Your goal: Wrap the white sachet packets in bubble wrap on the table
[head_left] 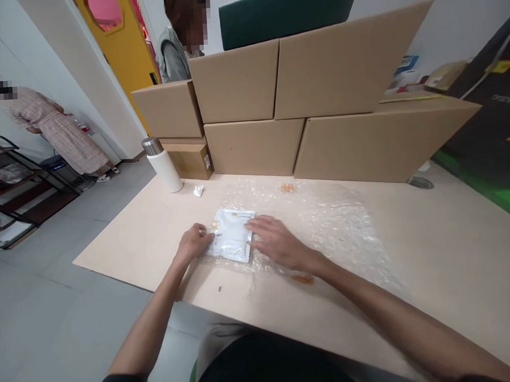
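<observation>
A small white packet [232, 235] with printed text lies flat on a sheet of clear bubble wrap [325, 221] spread over the light wooden table [433, 261]. My left hand [194, 242] rests at the packet's left edge, its fingers curled and pinching that edge. On the packet's right edge lies my right hand [277, 242], palm down with fingers stretched out flat. A small piece of tan tape [215, 224] sits on the packet's near-left corner by my left fingers.
A white bottle with a metal cap [163, 164] stands at the back left, a crumpled white scrap [198, 190] beside it. Stacked cardboard boxes [318, 96] wall off the table's far side. Two people stand beyond, at the left and behind the boxes. Tape bits [287, 187] lie about.
</observation>
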A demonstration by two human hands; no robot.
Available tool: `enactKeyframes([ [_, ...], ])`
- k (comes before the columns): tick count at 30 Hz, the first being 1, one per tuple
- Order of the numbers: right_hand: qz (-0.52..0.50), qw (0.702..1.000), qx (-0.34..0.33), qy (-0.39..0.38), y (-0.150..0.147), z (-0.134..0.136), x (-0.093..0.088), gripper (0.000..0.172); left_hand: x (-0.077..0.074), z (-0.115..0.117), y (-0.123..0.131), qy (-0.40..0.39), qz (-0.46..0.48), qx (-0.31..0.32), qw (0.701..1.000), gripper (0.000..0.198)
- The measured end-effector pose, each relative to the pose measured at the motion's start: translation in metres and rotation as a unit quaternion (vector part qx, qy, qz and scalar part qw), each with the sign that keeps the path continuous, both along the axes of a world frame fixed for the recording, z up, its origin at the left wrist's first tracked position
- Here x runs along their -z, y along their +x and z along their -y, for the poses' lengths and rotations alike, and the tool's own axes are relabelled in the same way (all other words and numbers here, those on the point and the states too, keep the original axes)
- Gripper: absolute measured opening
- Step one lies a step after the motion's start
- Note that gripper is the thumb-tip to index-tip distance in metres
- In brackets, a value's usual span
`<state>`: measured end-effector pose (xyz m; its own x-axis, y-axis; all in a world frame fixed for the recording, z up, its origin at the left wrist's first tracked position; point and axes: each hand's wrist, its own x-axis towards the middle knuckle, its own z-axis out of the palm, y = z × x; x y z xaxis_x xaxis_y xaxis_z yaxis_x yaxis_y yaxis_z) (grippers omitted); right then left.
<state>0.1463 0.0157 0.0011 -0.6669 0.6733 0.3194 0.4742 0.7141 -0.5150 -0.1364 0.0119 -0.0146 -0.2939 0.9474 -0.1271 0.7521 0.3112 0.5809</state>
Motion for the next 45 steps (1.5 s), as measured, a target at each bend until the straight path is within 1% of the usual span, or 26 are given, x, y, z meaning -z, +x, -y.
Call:
enactKeyframes([
  [3, 0.09, 0.995, -0.03, -0.029, -0.034, -0.007, 0.01, 0.048, -0.002, -0.003, 0.002, -0.003, 0.054, 0.008, 0.998, 0.027],
  [6, 0.127, 0.991, -0.018, -0.039, -0.047, -0.009, 0.015, 0.047, -0.007, -0.001, 0.005, 0.008, 0.114, 0.027, 0.993, 0.031],
  [8, 0.101, 0.993, -0.009, -0.057, -0.047, -0.009, 0.017, 0.049, -0.015, 0.002, 0.011, 0.023, 0.15, 0.041, 0.988, 0.033],
  [10, 0.041, 0.995, -0.012, -0.093, -0.041, -0.007, 0.016, 0.051, -0.025, 0.008, 0.021, 0.046, 0.198, 0.066, 0.977, 0.034],
  [12, -0.046, 0.987, -0.018, -0.154, -0.03, -0.003, 0.014, 0.054, -0.038, 0.013, 0.036, 0.078, 0.262, 0.112, 0.955, 0.037],
  [13, -0.096, 0.975, -0.017, -0.198, -0.024, -0.001, 0.012, 0.054, -0.044, 0.014, 0.046, 0.09, 0.289, 0.139, 0.943, 0.04],
  [15, -0.194, 0.932, 0.0, -0.308, -0.01, 0.004, 0.01, 0.055, -0.054, 0.016, 0.067, 0.097, 0.299, 0.191, 0.93, 0.044],
  [18, -0.317, 0.826, 0.031, -0.465, 0.012, 0.013, 0.008, 0.058, -0.057, 0.015, 0.099, 0.114, 0.223, 0.277, 0.928, 0.05],
  [21, -0.396, 0.725, 0.077, -0.558, 0.033, 0.024, 0.008, 0.056, -0.046, 0.01, 0.128, 0.112, 0.132, 0.384, 0.907, 0.052],
  [22, -0.407, 0.703, 0.098, -0.575, 0.04, 0.028, 0.008, 0.054, -0.04, 0.009, 0.136, 0.101, 0.102, 0.409, 0.901, 0.052],
  [23, -0.408, 0.691, 0.117, -0.585, 0.048, 0.032, 0.008, 0.051, -0.035, 0.008, 0.143, 0.087, 0.068, 0.423, 0.899, 0.052],
  [24, -0.4, 0.691, 0.13, -0.588, 0.055, 0.035, 0.008, 0.049, -0.03, 0.007, 0.15, 0.072, 0.034, 0.429, 0.9, 0.051],
  [25, -0.383, 0.706, 0.141, -0.579, 0.061, 0.037, 0.008, 0.047, -0.025, 0.007, 0.155, 0.061, 0.003, 0.429, 0.901, 0.049],
  [26, -0.36, 0.735, 0.155, -0.554, 0.067, 0.038, 0.009, 0.045, -0.021, 0.007, 0.159, 0.055, -0.024, 0.429, 0.901, 0.048],
  [28, -0.301, 0.821, 0.204, -0.439, 0.075, 0.037, 0.012, 0.042, -0.016, 0.006, 0.164, 0.055, -0.057, 0.433, 0.898, 0.047],
  [30, -0.236, 0.897, 0.251, -0.277, 0.077, 0.032, 0.016, 0.045, -0.012, 0.006, 0.164, 0.058, -0.068, 0.443, 0.892, 0.046],
  [31, -0.206, 0.921, 0.255, -0.211, 0.075, 0.029, 0.018, 0.045, -0.011, 0.006, 0.163, 0.057, -0.063, 0.45, 0.889, 0.045],
  [33, -0.148, 0.953, 0.216, -0.153, 0.068, 0.021, 0.022, 0.039, -0.008, 0.006, 0.158, 0.072, -0.045, 0.43, 0.899, 0.038],
  [34, -0.123, 0.963, 0.188, -0.149, 0.064, 0.017, 0.024, 0.037, -0.007, 0.006, 0.154, 0.091, -0.033, 0.391, 0.915, 0.035],
  [35, -0.103, 0.969, 0.166, -0.151, 0.06, 0.014, 0.024, 0.038, -0.006, 0.006, 0.148, 0.112, -0.013, 0.333, 0.936, 0.035],
  [37, -0.085, 0.973, 0.147, -0.157, 0.054, 0.01, 0.023, 0.04, -0.004, 0.005, 0.136, 0.129, 0.076, 0.183, 0.972, 0.051],
  [38, -0.088, 0.972, 0.146, -0.162, 0.053, 0.01, 0.021, 0.041, -0.005, 0.005, 0.129, 0.108, 0.151, 0.123, 0.975, 0.062],
  [39, -0.096, 0.97, 0.145, -0.172, 0.053, 0.01, 0.019, 0.041, -0.006, 0.005, 0.123, 0.074, 0.238, 0.082, 0.965, 0.07],
  [41, -0.121, 0.961, 0.143, -0.204, 0.055, 0.011, 0.015, 0.043, -0.011, 0.007, 0.115, 0.02, 0.385, 0.054, 0.921, 0.078],
  [42, -0.139, 0.953, 0.145, -0.225, 0.058, 0.012, 0.013, 0.044, -0.015, 0.009, 0.115, 0.019, 0.428, 0.055, 0.902, 0.078],
  [45, -0.219, 0.911, 0.168, -0.307, 0.067, 0.016, 0.011, 0.044, -0.028, 0.015, 0.128, 0.088, 0.464, 0.103, 0.876, 0.06],
])
